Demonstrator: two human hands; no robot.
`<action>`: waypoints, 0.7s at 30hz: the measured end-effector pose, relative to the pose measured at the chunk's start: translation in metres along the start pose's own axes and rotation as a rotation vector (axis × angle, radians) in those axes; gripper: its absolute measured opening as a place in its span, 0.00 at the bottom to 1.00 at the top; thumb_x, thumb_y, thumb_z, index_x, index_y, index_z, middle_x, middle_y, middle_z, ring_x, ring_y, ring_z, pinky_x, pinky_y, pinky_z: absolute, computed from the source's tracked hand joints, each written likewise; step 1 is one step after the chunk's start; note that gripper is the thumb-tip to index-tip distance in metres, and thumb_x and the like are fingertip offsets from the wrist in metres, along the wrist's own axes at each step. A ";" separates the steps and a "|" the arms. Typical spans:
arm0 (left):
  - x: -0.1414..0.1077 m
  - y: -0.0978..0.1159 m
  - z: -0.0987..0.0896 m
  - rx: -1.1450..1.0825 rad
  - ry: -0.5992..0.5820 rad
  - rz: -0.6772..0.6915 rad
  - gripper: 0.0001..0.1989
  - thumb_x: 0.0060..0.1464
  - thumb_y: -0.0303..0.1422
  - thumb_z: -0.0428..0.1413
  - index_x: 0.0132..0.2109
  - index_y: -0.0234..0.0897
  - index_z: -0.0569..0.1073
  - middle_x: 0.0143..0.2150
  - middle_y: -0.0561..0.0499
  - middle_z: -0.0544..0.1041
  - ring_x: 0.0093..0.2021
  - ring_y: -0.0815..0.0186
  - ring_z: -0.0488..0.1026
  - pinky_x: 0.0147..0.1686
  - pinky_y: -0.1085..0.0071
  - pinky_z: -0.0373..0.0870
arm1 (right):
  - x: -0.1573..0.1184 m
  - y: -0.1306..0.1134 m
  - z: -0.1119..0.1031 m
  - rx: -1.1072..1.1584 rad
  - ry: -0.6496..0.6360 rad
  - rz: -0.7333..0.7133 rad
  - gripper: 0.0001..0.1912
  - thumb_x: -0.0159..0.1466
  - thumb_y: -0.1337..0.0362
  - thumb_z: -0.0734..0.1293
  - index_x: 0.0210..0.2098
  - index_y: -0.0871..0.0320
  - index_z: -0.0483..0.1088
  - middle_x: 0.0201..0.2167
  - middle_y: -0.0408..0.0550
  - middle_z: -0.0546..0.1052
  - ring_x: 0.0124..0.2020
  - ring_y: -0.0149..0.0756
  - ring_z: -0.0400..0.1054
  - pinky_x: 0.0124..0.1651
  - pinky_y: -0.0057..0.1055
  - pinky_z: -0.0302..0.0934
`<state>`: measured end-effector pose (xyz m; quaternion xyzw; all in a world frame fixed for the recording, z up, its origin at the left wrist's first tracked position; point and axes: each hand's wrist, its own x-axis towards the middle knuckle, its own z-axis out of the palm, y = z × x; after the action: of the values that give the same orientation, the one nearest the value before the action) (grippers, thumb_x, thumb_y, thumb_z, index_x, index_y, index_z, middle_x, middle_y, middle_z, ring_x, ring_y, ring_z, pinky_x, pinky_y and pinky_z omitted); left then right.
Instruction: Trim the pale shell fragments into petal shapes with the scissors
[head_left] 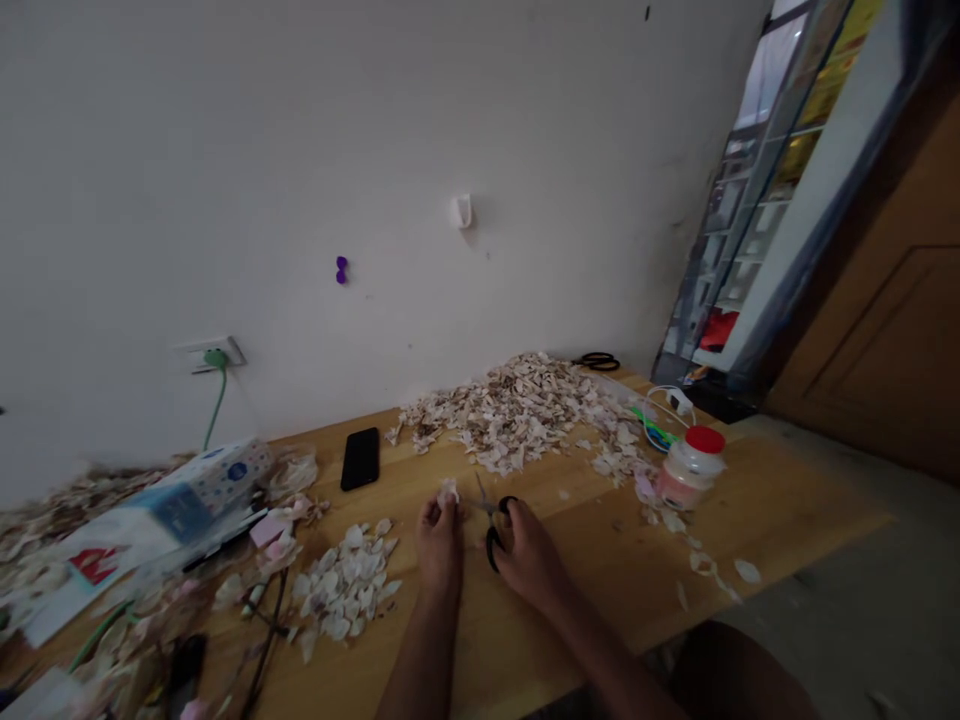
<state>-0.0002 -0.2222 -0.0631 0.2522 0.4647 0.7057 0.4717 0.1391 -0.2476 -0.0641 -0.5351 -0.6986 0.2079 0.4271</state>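
Over the table (787,500), a pale flake (448,489) tops the pinched left grip (439,535), beside scissors (491,509) the right grip (529,553) clasps.

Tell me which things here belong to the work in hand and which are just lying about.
Seem part of the work:
left hand, pinching a pale piece
right hand, holding scissors
large heap of pieces
smaller pile

Apparently just lying about:
black phone
red-lidded jar
dotted packet
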 end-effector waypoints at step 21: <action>-0.016 0.006 0.013 -0.300 -0.036 -0.220 0.14 0.40 0.38 0.65 0.33 0.33 0.75 0.28 0.51 0.76 0.27 0.71 0.71 0.29 0.76 0.66 | -0.001 -0.011 -0.005 -0.228 -0.115 0.058 0.15 0.59 0.62 0.63 0.46 0.57 0.67 0.41 0.51 0.75 0.43 0.41 0.69 0.44 0.30 0.59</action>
<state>0.0143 -0.2322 -0.0504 0.1394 0.3707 0.7066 0.5864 0.1374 -0.2531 -0.0538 -0.5873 -0.7253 0.1699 0.3165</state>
